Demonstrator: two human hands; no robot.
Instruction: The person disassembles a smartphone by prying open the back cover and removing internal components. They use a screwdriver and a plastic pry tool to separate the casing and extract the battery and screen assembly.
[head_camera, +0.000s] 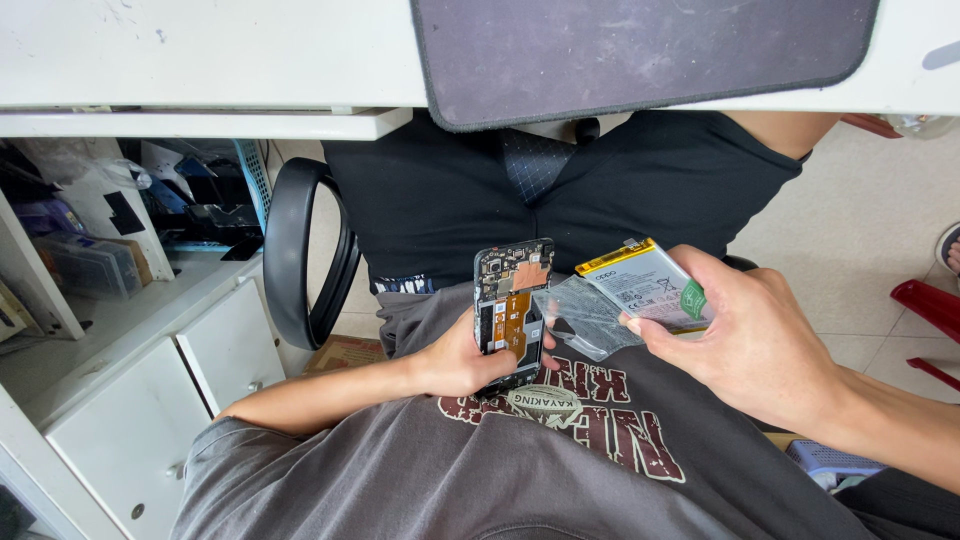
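Opened phone (512, 310), back cover off, stands upright in the left hand (460, 362), its long axis pointing to 12 o'clock. At 3 o'clock from it, just beside, the right hand (755, 340) pinches a flat battery (648, 285) with clear film (585, 320) hanging, tilted toward 10 o'clock.

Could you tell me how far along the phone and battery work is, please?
Done: the phone has its back off, boards bare. In hand: the left hand holds it, while the right hand holds the battery, clear film hanging from it. Left: the battery sits outside the phone.
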